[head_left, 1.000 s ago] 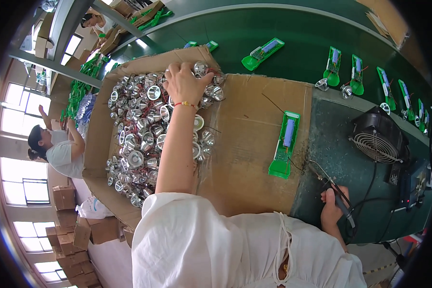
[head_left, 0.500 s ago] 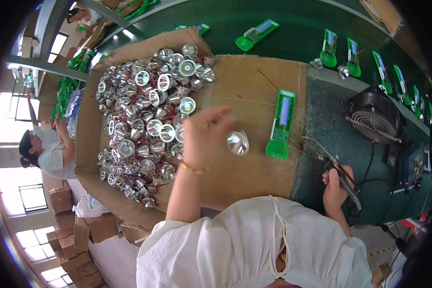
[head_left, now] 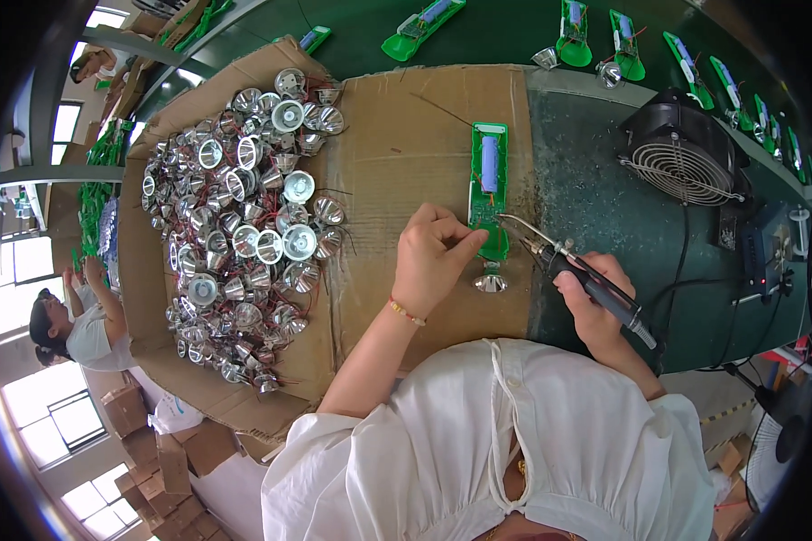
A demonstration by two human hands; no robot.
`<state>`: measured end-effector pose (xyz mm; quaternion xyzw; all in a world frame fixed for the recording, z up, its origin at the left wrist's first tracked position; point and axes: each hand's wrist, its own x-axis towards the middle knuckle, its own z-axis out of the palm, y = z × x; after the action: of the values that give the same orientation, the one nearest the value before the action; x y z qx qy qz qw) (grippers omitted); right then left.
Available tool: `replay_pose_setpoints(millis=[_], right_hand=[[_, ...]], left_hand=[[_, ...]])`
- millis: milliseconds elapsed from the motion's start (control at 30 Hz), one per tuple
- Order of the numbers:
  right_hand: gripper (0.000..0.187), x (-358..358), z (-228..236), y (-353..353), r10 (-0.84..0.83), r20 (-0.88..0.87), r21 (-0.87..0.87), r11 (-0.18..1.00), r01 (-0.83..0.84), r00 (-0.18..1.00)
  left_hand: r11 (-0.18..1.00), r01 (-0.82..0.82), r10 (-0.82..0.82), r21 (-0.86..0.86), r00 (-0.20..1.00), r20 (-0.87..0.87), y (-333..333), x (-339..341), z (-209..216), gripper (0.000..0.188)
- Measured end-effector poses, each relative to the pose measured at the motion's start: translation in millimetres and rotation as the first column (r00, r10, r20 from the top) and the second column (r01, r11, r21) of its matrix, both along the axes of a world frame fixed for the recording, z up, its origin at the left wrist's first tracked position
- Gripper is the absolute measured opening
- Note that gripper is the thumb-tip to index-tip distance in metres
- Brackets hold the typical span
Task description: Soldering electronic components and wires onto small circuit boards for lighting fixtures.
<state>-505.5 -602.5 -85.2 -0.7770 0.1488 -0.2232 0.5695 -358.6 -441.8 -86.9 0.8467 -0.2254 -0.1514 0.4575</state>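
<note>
A green plastic housing (head_left: 496, 245) with a circuit board and a purple cylindrical battery (head_left: 489, 165) lies on the cardboard in front of me. Just below its near end sits a shiny reflector cup (head_left: 491, 283). My left hand (head_left: 430, 257) is at the housing's left side, thumb and fingertips pinched together beside the board; what they hold is too small to make out. In my right hand (head_left: 597, 302) is a soldering iron (head_left: 609, 296) with a thin curved metal tube, its tip end reaching the board from the right.
A cardboard box (head_left: 140, 270) heaped with reflector cups stands at the left. A black fan (head_left: 681, 153) with a round wire guard and a soldering station (head_left: 762, 248) are at the right. More green housings (head_left: 573, 45) line the far side. Another person (head_left: 90, 316) works at far left.
My left hand has moved right from the box side to the housing and closed into a pinch. The reflector cup is now by the housing's near end. The soldering iron has come left to the board.
</note>
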Motion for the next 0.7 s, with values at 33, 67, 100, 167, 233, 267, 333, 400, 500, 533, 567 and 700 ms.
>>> replay_pose_setpoints(millis=[33, 67, 100, 167, 233, 267, 333, 400, 500, 533, 567, 700], right_hand=[[0.016, -0.9, -1.5, -0.3, -0.004, -0.001, 0.001, 1.000, 0.004, 1.000], [0.017, -1.8, -4.7, -0.4, -0.024, 0.007, 0.046, 0.999, 0.023, 1.000], [0.018, -1.6, -7.2, 0.2, -0.039, 0.015, 0.094, 0.995, 0.038, 0.999], [0.018, -0.7, -8.4, 1.2, -0.042, 0.017, 0.097, 0.994, 0.040, 0.999], [0.018, -0.1, -9.8, 2.3, -0.048, 0.015, 0.099, 0.994, 0.046, 0.999], [0.018, 0.3, -10.4, 2.6, -0.050, 0.018, 0.115, 0.992, 0.048, 0.999], [0.018, 1.7, -9.5, 3.2, -0.050, 0.021, 0.133, 0.990, 0.047, 0.999], [0.017, 3.3, -6.4, 2.9, -0.011, -0.019, 0.113, 0.994, 0.013, 1.000], [0.017, 2.2, -10.7, 1.2, -0.013, -0.011, 0.092, 0.996, 0.014, 1.000], [0.017, 2.6, -11.0, 2.3, -0.013, -0.011, 0.092, 0.996, 0.014, 1.000], [0.017, 3.2, -10.9, 4.0, -0.039, 0.006, 0.112, 0.993, 0.038, 0.999], [0.017, -0.9, -14.6, 7.3, -0.145, 0.004, 0.310, 0.941, 0.137, 0.989]], left_hand=[[1.000, 0.004, -0.004, 0.001, 1.000, -0.001, -2.7, -0.2, 0.9, 0.012], [1.000, 0.011, -0.010, 0.026, 1.000, -0.024, -5.3, -0.3, 1.6, 0.013], [0.999, 0.013, -0.010, 0.053, 0.999, -0.045, -6.2, 0.0, 1.7, 0.014], [0.997, 0.026, -0.026, 0.071, 1.000, 0.000, -6.0, 1.0, -3.3, 0.015], [0.995, 0.042, -0.046, 0.088, 0.998, 0.040, -6.5, 2.4, -5.2, 0.016], [0.994, 0.051, -0.053, 0.099, 0.998, 0.018, -6.8, 3.3, -3.6, 0.016], [0.992, 0.056, -0.056, 0.112, 0.998, -0.004, -6.8, 4.5, -3.1, 0.016], [0.992, 0.067, -0.067, 0.108, 0.998, -0.004, -7.2, 5.5, -3.8, 0.016], [0.988, 0.077, -0.077, 0.136, 0.997, -0.001, -8.2, 6.2, -3.6, 0.016], [0.988, 0.077, -0.078, 0.137, 0.997, -0.002, -8.2, 6.3, -3.3, 0.016], [0.987, 0.081, -0.081, 0.142, 0.997, -0.007, -8.1, 6.6, -3.0, 0.016], [0.985, 0.092, -0.087, 0.148, 0.996, -0.036, -7.5, 8.2, -1.8, 0.017]])
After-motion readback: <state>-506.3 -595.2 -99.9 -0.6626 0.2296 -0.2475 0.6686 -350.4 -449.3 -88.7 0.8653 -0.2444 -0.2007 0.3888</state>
